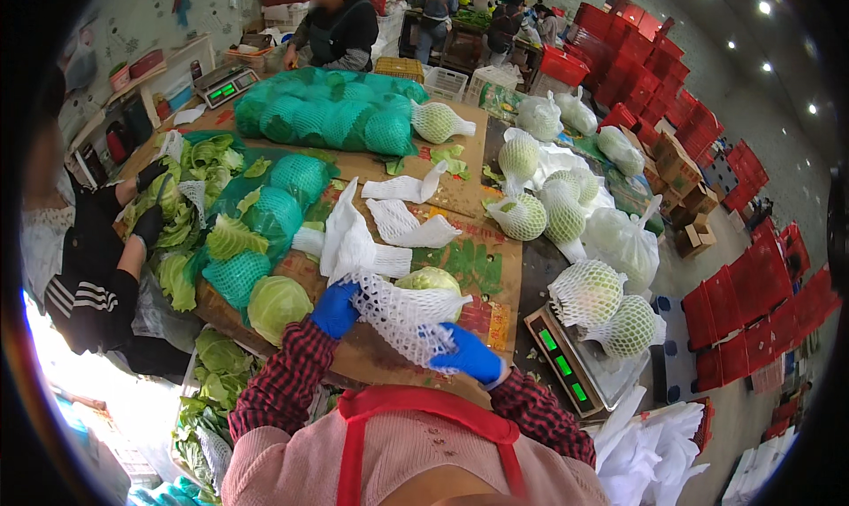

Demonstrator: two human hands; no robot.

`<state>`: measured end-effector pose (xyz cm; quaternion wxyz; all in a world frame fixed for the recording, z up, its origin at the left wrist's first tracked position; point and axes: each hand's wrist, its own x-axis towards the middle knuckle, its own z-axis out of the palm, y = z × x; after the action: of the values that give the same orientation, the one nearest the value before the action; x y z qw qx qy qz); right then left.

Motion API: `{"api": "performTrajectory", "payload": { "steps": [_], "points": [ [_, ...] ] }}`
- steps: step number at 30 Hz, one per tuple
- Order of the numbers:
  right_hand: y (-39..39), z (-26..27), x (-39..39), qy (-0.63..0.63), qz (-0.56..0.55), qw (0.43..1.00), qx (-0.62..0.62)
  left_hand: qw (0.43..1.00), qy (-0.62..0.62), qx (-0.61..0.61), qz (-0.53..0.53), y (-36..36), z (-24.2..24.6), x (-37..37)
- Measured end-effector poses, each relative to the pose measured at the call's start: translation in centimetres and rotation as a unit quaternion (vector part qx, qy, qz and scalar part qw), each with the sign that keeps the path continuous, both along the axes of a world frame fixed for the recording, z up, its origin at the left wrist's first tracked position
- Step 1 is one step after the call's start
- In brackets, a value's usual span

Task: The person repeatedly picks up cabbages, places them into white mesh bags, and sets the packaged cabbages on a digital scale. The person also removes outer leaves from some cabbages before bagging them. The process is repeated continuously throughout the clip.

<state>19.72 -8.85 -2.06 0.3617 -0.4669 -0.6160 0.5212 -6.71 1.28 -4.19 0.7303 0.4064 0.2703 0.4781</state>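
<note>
Blue gloves cover both my hands. My left hand (337,309) grips one end of a white foam net sleeve (398,317), and my right hand (467,355) holds its other end, so it stretches between them. Just beyond the sleeve a cabbage (430,280) lies on the cardboard, partly hidden by white foam net. Another bare cabbage (279,309) is left of my left hand. More foam net sleeves (411,223) lie flat farther back. To the right, two netted cabbages (587,292) rest on a digital scale (574,367) with green displays.
Green mesh bags of netted cabbages (325,111) fill the back left. A co-worker's dark-gloved hands (147,226) touch loose leaves at left; another person (335,25) stands behind the table. Netted cabbages (564,207) and bagged ones stand at right, white plastic bags (647,439) at lower right.
</note>
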Motion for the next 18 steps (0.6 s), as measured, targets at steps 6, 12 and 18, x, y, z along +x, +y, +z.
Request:
{"api": "performTrajectory", "payload": {
  "steps": [6,12,18],
  "points": [
    [2.1,1.5,3.5,-0.007,-0.126,0.985,0.115,0.981,0.079,-0.145,-0.104,-2.5,-0.6,1.5],
    [-2.2,-0.4,2.0,0.396,-0.03,0.888,-0.231,0.979,-0.119,-0.16,-0.048,1.0,1.2,-0.7],
    [-0.7,0.5,5.9,-0.084,0.127,0.955,-0.255,0.922,0.093,0.263,-0.268,-2.2,6.3,-2.7]
  ]
}}
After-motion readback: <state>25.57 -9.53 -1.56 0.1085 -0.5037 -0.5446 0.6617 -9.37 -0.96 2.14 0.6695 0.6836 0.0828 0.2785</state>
